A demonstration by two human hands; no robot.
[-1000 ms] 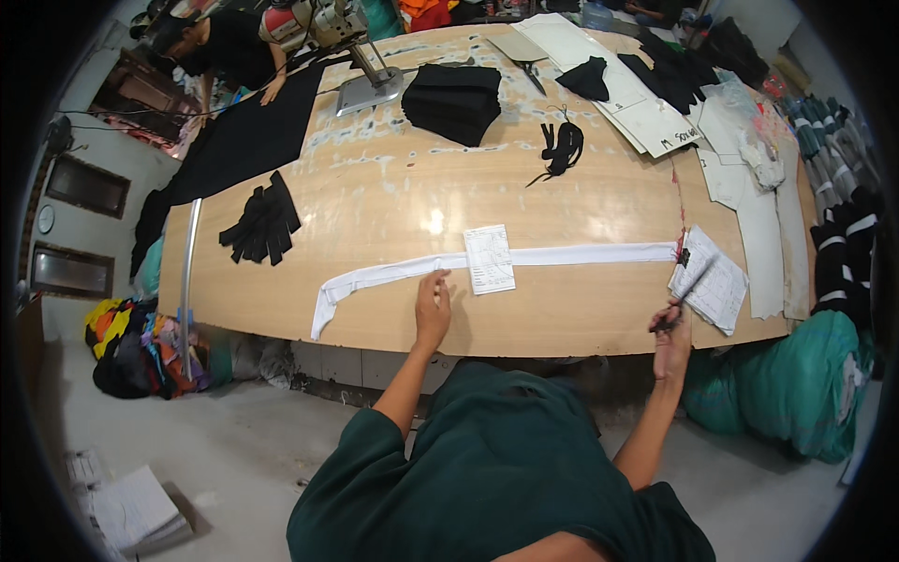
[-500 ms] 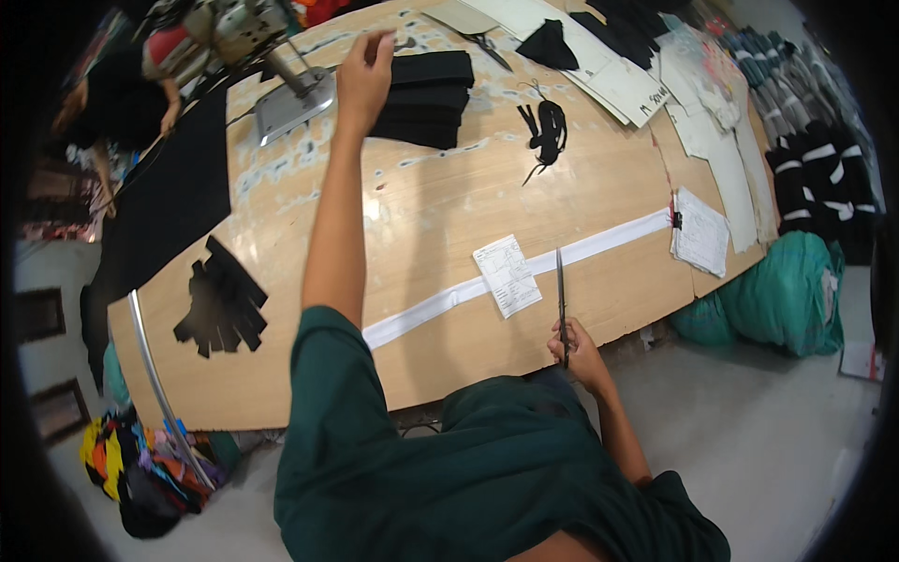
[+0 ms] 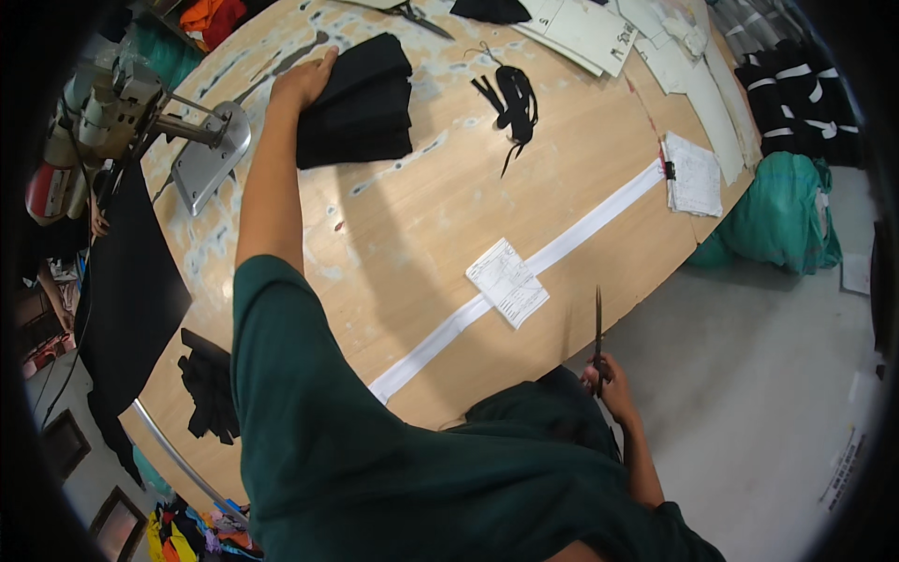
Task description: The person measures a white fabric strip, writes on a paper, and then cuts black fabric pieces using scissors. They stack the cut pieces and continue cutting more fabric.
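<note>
Black fabric pieces [image 3: 361, 108], piled in a stack toward the far side of the table [image 3: 426, 211], lie under your outstretched left arm; your left hand [image 3: 304, 82] rests on the stack's left edge, though you can't tell from this view whether its fingers close on the cloth. Your right hand [image 3: 607, 382] is clamped around the handles of dark scissors [image 3: 598, 318], held with the blades pointing away from you, just beyond the table's near edge. Between your two hands, a white strip [image 3: 595, 223] runs diagonally over the wood, with a paper slip [image 3: 508, 283] lying across it. At the strip's far right end you have a sheaf of papers [image 3: 695, 178] with a black clip [image 3: 669, 170] at its edge. A bundle of black cords [image 3: 517, 98] lies to the right of the stack, well apart from it. To the left of your forearm stands a machine's metal base plate [image 3: 213, 164], near a wide black cloth [image 3: 131, 290], and closer to you a bunch of black strips [image 3: 208, 386] sits partly behind your sleeve.
</note>
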